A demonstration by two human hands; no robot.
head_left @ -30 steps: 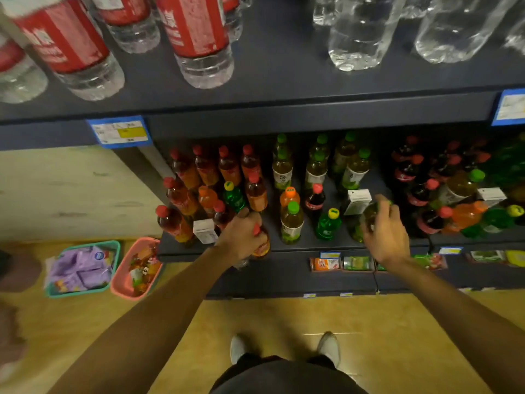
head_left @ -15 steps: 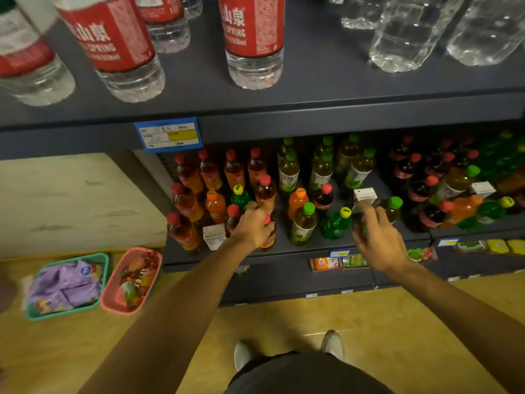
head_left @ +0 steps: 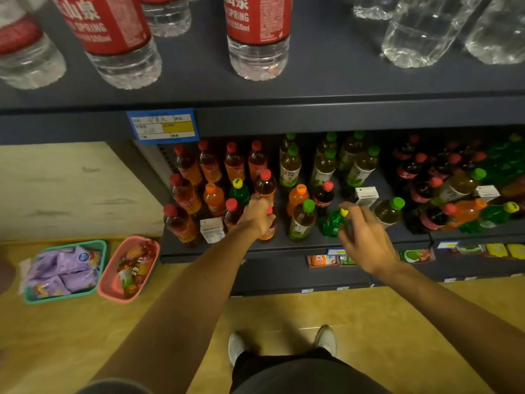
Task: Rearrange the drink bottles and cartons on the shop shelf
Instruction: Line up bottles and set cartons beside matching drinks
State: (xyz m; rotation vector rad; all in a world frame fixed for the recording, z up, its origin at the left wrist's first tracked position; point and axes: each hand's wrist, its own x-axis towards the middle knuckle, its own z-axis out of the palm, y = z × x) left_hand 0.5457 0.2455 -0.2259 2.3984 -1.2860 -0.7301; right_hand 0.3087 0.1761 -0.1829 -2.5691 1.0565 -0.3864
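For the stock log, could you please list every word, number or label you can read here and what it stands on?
"SPRING" and "550ml": red label of the water bottle on the upper shelf.
"SPRING": red label of the left water bottle, partly cut off.
Blue price tag: writing too blurred to read.
White carton: handwriting illegible.
Green tea bottle label: characters too small to read.

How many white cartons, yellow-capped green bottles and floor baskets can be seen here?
white cartons: 3
yellow-capped green bottles: 3
floor baskets: 2
Total: 8
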